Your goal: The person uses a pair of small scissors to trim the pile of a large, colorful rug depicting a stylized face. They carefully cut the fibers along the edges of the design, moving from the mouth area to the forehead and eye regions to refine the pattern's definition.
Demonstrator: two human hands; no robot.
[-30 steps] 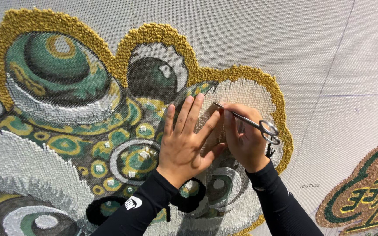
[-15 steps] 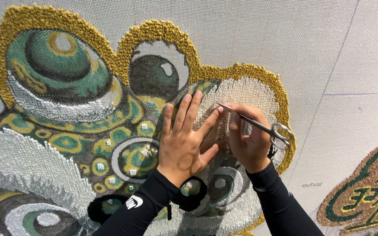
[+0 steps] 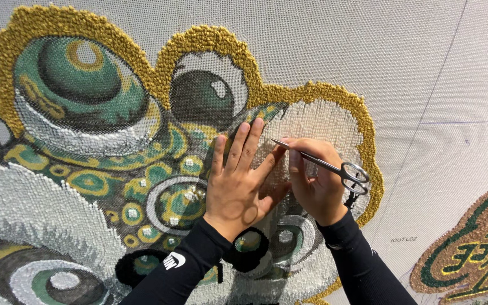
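The left hand (image 3: 238,181) lies flat on the tufted rug (image 3: 114,141), fingers together and pointing toward one o'clock, holding nothing. Just beside it at three o'clock, the right hand (image 3: 314,183) is closed around a pair of small metal scissors (image 3: 326,165). The scissor handles stick out toward four o'clock past the knuckles, and the blades point toward ten o'clock, their tip near the left index finger. Whether the blades stand apart or together cannot be told.

Both hands rest on a patch of cream yarn (image 3: 317,121) edged with a gold border (image 3: 362,135). At eleven o'clock from the hands sits a dark green eye shape (image 3: 201,96). Both forearms wear black sleeves (image 3: 187,268). At four o'clock, well apart, a second brown and green tufted piece (image 3: 475,248) lies on the bare grey backing cloth (image 3: 425,68).
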